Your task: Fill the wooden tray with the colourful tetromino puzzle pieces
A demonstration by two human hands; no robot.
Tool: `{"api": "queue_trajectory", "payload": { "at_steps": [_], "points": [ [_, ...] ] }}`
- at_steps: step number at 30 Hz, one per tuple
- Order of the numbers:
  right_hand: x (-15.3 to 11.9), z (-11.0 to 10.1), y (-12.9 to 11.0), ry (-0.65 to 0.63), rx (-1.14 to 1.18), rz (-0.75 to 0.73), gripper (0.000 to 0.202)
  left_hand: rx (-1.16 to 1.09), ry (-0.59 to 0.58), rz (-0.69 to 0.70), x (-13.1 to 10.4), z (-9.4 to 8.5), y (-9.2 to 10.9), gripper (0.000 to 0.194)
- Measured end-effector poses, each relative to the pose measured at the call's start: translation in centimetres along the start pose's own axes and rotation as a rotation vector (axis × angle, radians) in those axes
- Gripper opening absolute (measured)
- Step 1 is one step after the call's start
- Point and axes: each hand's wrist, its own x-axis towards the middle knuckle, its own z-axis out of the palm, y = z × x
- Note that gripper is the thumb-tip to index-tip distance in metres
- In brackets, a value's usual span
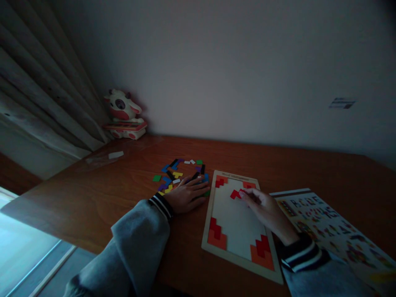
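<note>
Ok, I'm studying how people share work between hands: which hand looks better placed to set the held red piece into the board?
Probably the right hand: it pinches the red piece over the board. The left hand lies spread beside the board, among the loose pieces, and holds nothing visible.

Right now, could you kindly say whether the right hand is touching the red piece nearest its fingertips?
Touching: in the head view, the right hand pinches the red piece by one end.
</note>
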Motion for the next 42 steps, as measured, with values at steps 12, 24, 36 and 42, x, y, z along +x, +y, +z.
{"api": "queue_trajectory", "payload": {
  "at_steps": [12, 24, 36, 42],
  "points": [
    [-0.3, -0.3, -0.8, -0.106, 0.029, -0.064, 0.038, 0.049, 0.202, -0.119, -0.1, -0.3, -1.8, 0.036],
    [-0.7, -0.2, -2.0, -0.093, 0.064, -0.083, 0.037, 0.045, 0.211, -0.348, -0.2, 0.2, -2.7, 0.037],
    [-0.9, -0.2, -2.4, -0.112, 0.074, -0.043, 0.037, -0.02, 0.249, -0.285, 0.0, -0.4, -2.5, 0.03],
    [-0.9, -0.2, -2.6, -0.119, 0.085, -0.043, 0.04, -0.063, 0.285, -0.264, -0.1, -0.2, -2.5, 0.028]
  ]
}}
